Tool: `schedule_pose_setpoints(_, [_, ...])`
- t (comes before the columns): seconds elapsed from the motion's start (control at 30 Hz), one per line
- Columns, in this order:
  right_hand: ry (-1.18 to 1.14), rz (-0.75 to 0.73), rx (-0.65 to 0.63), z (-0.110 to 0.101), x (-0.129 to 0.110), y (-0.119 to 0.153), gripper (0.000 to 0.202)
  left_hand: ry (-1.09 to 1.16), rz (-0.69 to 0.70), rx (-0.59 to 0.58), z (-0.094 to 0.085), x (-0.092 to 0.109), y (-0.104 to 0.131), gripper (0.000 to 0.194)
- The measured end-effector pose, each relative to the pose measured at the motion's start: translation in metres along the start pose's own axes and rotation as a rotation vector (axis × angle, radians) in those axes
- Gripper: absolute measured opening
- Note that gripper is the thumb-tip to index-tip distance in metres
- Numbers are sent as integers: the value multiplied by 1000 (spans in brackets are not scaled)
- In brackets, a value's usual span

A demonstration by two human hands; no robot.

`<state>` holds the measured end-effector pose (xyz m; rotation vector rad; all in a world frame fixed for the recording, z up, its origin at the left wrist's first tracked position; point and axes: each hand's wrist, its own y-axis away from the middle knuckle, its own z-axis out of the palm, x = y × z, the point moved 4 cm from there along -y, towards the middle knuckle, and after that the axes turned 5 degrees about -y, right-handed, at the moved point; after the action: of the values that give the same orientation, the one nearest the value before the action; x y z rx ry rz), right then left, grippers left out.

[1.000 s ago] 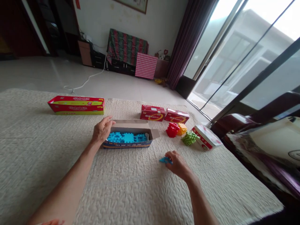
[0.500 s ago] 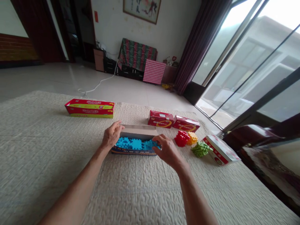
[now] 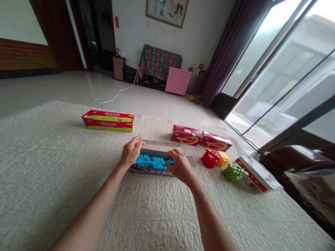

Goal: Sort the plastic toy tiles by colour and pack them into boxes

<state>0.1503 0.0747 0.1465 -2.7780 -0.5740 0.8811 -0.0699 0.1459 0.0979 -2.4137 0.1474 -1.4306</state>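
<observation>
A dark blue box (image 3: 151, 172) lies open on the quilted cover, its grey-brown flap raised at the back. Blue interlocking pieces (image 3: 153, 162) fill the visible part of it. My left hand (image 3: 132, 150) is closed on the left end of the box, thumb and fingers by the flap's corner. Over the right part of the box is my right hand (image 3: 180, 164), with curved fingers and thumb apart at the blue pieces; whether it grips one is hidden. A small side flap shows to the right of this hand.
Red-yellow box (image 3: 110, 121) stands back left; two dark red boxes (image 3: 186, 135) sit back right. Red (image 3: 210, 158), orange (image 3: 223, 158) and green (image 3: 233, 172) piece clusters lie right, beside a white-red box (image 3: 259, 174). All rest on a beige quilted cover (image 3: 146, 216).
The view has shifted, so the scene sits further right. My right hand has moved left over the blue pieces, uncovering the side flap. My left hand stays at the box's left end.
</observation>
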Motion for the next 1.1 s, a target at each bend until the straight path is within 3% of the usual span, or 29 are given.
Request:
schedule_pose_setpoints(0.1, [-12,1,75,-14,4,7,18,4,-1,4,-1,1,0,48])
schedule_pose_setpoints(0.2, [1,22,233,-29,14,15,15,38,7,-3,-4,0,-1,48])
schedule_pose_setpoints(0.37, [16,138,409,-41,46,29,27,155,-29,66,-16,-10,-8,50])
schedule_pose_setpoints(0.47, [7,259,479,-44,66,39,35,68,-99,146,-30,-21,-13,45])
schedule_pose_setpoints(0.6, [-50,392,477,-45,81,49,40,-204,-184,140,-47,-30,-17,30])
schedule_pose_setpoints(0.73, [-223,396,460,-41,78,49,44,-260,-187,70,-52,-33,-17,19])
schedule_pose_setpoints(0.93, [-463,328,479,-28,79,37,41,-139,-246,40,-55,-18,-10,43])
schedule_pose_setpoints(1.03, [-438,314,442,-22,83,33,34,90,-347,-38,-53,-5,-2,55])
schedule_pose_setpoints(1.1, [-392,323,415,-21,84,31,35,131,-336,-105,-50,0,1,58])
